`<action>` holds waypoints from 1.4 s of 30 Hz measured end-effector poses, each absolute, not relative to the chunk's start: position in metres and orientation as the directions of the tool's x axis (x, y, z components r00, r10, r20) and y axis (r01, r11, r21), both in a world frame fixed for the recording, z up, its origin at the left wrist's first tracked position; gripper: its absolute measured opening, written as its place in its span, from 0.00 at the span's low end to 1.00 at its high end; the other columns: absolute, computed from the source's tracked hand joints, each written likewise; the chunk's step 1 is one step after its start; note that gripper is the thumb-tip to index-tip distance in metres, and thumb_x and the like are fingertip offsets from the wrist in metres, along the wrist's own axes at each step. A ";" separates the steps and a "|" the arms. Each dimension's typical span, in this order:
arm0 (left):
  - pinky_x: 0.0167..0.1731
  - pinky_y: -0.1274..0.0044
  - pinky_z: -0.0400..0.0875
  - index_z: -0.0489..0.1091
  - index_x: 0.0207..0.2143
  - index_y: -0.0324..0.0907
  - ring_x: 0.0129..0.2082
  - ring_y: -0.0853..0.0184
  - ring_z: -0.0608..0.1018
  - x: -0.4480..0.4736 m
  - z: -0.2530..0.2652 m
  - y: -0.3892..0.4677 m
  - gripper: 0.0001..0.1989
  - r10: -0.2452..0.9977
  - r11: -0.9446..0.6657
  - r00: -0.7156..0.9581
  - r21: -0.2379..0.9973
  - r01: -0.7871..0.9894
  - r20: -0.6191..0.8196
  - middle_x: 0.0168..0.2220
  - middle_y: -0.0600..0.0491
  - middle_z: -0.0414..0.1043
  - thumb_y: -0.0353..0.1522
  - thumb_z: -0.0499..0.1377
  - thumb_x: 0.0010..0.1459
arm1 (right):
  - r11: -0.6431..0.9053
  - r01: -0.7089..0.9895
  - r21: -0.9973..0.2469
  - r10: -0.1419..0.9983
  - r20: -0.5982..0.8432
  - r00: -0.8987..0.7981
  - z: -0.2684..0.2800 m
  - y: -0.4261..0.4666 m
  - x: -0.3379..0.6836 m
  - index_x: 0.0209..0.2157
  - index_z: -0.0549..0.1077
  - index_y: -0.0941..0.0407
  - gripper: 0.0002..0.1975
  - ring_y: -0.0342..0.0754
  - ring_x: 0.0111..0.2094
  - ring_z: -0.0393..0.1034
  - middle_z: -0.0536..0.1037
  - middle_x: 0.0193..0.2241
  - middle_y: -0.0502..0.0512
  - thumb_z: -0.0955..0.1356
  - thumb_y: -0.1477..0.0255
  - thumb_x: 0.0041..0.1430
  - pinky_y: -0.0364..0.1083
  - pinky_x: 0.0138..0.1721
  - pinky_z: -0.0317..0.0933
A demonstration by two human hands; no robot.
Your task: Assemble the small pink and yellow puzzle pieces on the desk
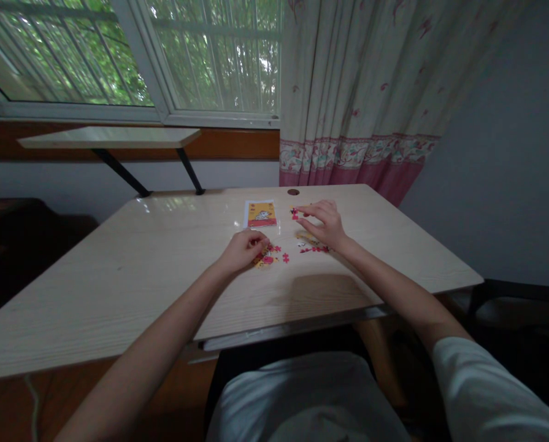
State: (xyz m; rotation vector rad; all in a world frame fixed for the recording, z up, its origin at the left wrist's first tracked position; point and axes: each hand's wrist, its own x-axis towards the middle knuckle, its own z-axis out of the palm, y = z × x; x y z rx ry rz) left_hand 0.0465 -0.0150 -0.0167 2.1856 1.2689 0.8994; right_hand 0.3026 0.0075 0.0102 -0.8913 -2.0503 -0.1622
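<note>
My left hand [248, 247] is closed in a pinch at the left side of a small heap of jigsaw puzzle pieces [267, 260]. Its fingertips partly hide what they grip, which looks like a puzzle piece. Beside the heap lies a loose red piece [286, 258]. Farther right, my right hand [324, 222] reaches in with thumb and index finger apart, the tips right at a few red, yellow and dark pieces [294, 213]. Under that hand is a partly joined strip of red pieces [314, 250], with pale and yellow pieces behind it, partly in shadow.
A picture card [261, 213], yellow and red with a white animal, lies behind the left hand. The wooden desk [164, 276] has a cable hole [293, 192] at its back edge. A raised shelf [113, 136] stands back left; a curtain [357, 92] hangs behind.
</note>
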 end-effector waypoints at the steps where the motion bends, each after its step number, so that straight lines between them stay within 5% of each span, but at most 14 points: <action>1: 0.30 0.75 0.64 0.77 0.31 0.40 0.29 0.66 0.73 0.047 -0.017 -0.015 0.14 0.879 -0.473 0.366 0.666 0.577 0.307 0.30 0.48 0.75 0.39 0.56 0.57 | 0.736 0.646 -0.204 0.531 0.766 -0.363 0.010 0.007 0.303 0.46 0.76 0.49 0.14 0.50 0.39 0.68 0.78 0.33 0.54 0.65 0.61 0.62 0.52 0.47 0.52; 6: 0.29 0.75 0.63 0.77 0.31 0.40 0.27 0.67 0.71 0.046 -0.019 -0.016 0.13 0.891 -0.450 0.332 0.687 0.570 0.309 0.29 0.49 0.74 0.38 0.56 0.57 | 0.755 0.621 -0.209 0.498 0.799 -0.337 0.012 0.009 0.303 0.44 0.77 0.52 0.15 0.48 0.36 0.69 0.78 0.31 0.53 0.66 0.60 0.61 0.50 0.45 0.54; 9: 0.30 0.75 0.63 0.77 0.31 0.40 0.28 0.67 0.72 0.045 -0.020 -0.015 0.13 0.888 -0.458 0.336 0.674 0.580 0.315 0.30 0.48 0.74 0.38 0.56 0.57 | 0.723 0.636 -0.269 0.570 0.753 -0.329 0.010 0.022 0.303 0.44 0.77 0.52 0.14 0.48 0.36 0.69 0.78 0.32 0.53 0.67 0.61 0.60 0.50 0.45 0.55; 15: 0.32 0.74 0.64 0.77 0.30 0.40 0.29 0.65 0.72 0.044 -0.016 -0.014 0.12 0.890 -0.453 0.332 0.677 0.580 0.312 0.30 0.48 0.75 0.38 0.57 0.55 | 0.492 0.747 -0.448 0.851 0.427 -0.305 -0.006 0.065 0.300 0.40 0.79 0.54 0.12 0.46 0.33 0.69 0.79 0.35 0.56 0.69 0.64 0.56 0.46 0.39 0.58; 19: 0.31 0.74 0.65 0.76 0.30 0.40 0.29 0.65 0.72 0.044 -0.014 -0.015 0.13 0.892 -0.452 0.326 0.665 0.594 0.314 0.29 0.49 0.75 0.38 0.56 0.56 | 0.303 0.843 -0.444 0.949 0.224 -0.223 -0.019 0.084 0.299 0.40 0.80 0.53 0.13 0.47 0.34 0.70 0.80 0.33 0.54 0.69 0.65 0.54 0.46 0.38 0.58; 42: 0.32 0.74 0.64 0.77 0.32 0.40 0.29 0.65 0.73 0.039 -0.014 -0.012 0.13 0.859 -0.508 0.407 0.600 0.618 0.309 0.29 0.48 0.75 0.38 0.55 0.57 | 0.266 0.893 -0.364 0.963 0.139 -0.230 -0.031 0.109 0.304 0.43 0.78 0.53 0.15 0.50 0.42 0.72 0.80 0.41 0.55 0.69 0.63 0.55 0.47 0.44 0.61</action>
